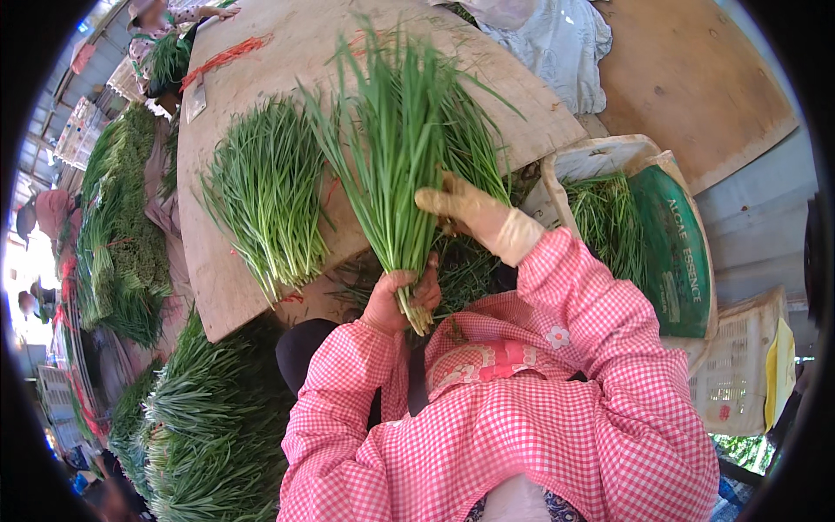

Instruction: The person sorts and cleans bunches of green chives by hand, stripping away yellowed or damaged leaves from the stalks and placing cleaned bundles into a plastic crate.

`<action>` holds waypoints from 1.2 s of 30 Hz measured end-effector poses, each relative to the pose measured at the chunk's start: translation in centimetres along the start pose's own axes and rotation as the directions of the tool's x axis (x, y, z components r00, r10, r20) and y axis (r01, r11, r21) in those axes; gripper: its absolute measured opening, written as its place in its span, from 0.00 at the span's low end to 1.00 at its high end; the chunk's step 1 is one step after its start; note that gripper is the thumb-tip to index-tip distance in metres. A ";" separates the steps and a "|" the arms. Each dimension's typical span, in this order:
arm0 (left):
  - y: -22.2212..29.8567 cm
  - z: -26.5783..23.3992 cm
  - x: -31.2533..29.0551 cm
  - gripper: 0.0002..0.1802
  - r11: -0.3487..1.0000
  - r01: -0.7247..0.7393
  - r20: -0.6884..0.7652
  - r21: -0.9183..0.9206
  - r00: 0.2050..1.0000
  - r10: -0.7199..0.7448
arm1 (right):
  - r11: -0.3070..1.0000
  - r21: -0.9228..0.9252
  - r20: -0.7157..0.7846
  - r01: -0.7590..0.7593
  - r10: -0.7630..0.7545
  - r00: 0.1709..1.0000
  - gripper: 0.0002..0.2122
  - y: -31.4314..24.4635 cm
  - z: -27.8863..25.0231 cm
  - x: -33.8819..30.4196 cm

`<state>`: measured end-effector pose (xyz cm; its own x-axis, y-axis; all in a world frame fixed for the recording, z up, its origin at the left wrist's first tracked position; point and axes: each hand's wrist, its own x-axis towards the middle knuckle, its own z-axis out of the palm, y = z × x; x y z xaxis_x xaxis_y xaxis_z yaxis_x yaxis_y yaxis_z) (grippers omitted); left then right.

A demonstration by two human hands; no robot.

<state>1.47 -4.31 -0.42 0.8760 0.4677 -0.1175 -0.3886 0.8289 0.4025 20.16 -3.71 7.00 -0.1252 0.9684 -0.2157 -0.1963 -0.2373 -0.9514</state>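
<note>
My bare left hand is closed round the pale stem ends of a bunch of green chives, which fans out upward over the table. Beside the bunch, my right hand wears a cream rubber glove; its visible fingers stretch toward the leaves and seem to touch their right side. Its lower fingers are partly hidden. To the left lies another bunch of chives on the wooden table, with a bit of red tie near its stems. More chives lie behind the held bunch.
The wooden table carries red ties and a flat blade-like tool. At right stands a crate with greens and a green bag. Piled chives lie lower left. A person is at the far left.
</note>
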 end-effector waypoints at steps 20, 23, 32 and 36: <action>-0.9 -0.7 1.2 0.24 0.951 -0.068 -0.108 -0.303 0.993 0.037 | 0.697 -0.575 -0.163 0.430 -0.612 0.774 0.15 -9.3 -10.4 2.3; -0.7 -0.5 0.9 0.25 0.959 -0.075 -0.122 -0.275 0.992 0.043 | 0.620 -0.642 0.063 0.451 -0.543 0.837 0.14 -2.1 -5.4 3.3; -0.8 -0.3 0.5 0.28 0.995 -0.052 -0.090 -0.088 0.995 0.044 | 0.721 -0.690 -0.071 0.064 -0.156 0.985 0.38 0.8 -2.9 5.7; -0.6 0.0 0.8 0.30 0.991 -0.032 -0.090 -0.130 0.996 0.020 | 0.971 -0.237 0.030 -0.038 0.046 0.998 0.36 -0.1 -3.8 4.8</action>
<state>2.38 -4.40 -0.73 0.8389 0.5099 -0.1904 -0.4499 0.8464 0.2849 23.23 1.26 5.19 -0.1631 0.9537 -0.2528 0.0443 -0.2489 -0.9675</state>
